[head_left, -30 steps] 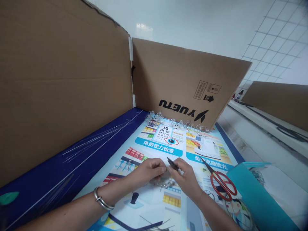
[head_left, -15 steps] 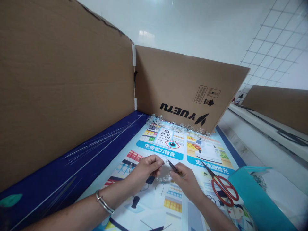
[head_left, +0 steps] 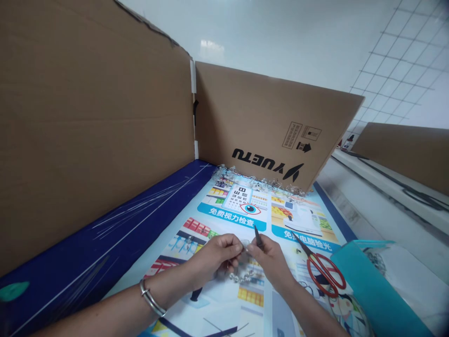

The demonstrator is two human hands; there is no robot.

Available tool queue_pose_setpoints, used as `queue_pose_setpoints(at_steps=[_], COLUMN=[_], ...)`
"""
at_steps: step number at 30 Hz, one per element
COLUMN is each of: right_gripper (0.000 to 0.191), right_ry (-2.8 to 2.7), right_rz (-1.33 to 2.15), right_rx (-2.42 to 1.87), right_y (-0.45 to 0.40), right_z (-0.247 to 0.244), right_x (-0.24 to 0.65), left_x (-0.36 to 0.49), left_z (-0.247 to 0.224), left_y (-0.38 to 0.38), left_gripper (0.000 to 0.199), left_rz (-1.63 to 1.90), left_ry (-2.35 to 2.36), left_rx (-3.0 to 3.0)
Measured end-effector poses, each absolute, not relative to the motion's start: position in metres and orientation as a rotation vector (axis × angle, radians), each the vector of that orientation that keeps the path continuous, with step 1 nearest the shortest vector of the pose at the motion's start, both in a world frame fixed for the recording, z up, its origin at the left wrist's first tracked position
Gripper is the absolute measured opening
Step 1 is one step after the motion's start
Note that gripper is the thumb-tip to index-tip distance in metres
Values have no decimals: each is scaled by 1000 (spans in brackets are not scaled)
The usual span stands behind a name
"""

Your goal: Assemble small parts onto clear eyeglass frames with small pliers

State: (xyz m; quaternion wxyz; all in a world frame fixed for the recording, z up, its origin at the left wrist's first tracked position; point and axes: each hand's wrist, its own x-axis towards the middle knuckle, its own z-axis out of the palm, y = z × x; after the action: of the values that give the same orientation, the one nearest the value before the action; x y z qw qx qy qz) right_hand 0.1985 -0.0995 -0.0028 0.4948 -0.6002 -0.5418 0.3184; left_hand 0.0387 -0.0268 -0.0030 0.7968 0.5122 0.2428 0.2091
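My left hand (head_left: 226,255), with a silver bangle at the wrist, pinches one end of a short strand of clear beads (head_left: 241,277). The strand hangs in a curve below the fingers, over a printed poster. Close beside it, my right hand (head_left: 268,257) is closed round a small dark pointed tool (head_left: 258,238), its tip pointing up and away from me. The tool's handle is hidden in the palm, so its exact kind is unclear. The right thumb and forefinger come near the left fingertips, where thin thread or wire is too fine to follow.
Red-handled scissors (head_left: 325,274) lie right of my hands, beside a teal box (head_left: 377,285). A row of clear beaded pieces (head_left: 259,184) lies along the foot of the back cardboard panel (head_left: 273,112). Another cardboard panel (head_left: 94,112) stands at left. Thin wires (head_left: 224,325) lie near the front.
My hands have come together, and the right fingers now meet near the left fingertips. The tool has swung more upright, away from the thread. The bead strand hangs lower and shows more clearly.
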Motion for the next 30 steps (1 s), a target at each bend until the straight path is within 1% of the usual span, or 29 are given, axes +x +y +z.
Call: queue_pose_setpoints(at_steps=[5,9,15,22,30], right_gripper=[22,22,24,25,21], right_ry=[-1198,-1212,-1194,-1203,-1178], right_rz=[836,866,887,1032,1068], right_rx=[-1391,-1391,-1439,-1395,-1437], right_y=[-99,-100,-100,-101,-103], right_z=[-4,-2,4,12,9], right_x=[201,202,202,199,192], left_x=[36,36,37,38,40], left_z=[-2,-4,-4,-7,-8], left_y=[-26,-23,-22,-21,-23], left_gripper=[19,19,19,20,17], left_rz=[441,459,478,520,571], left_ry=[483,467,461,502,476], left_rx=[1006,957,975,1011,969])
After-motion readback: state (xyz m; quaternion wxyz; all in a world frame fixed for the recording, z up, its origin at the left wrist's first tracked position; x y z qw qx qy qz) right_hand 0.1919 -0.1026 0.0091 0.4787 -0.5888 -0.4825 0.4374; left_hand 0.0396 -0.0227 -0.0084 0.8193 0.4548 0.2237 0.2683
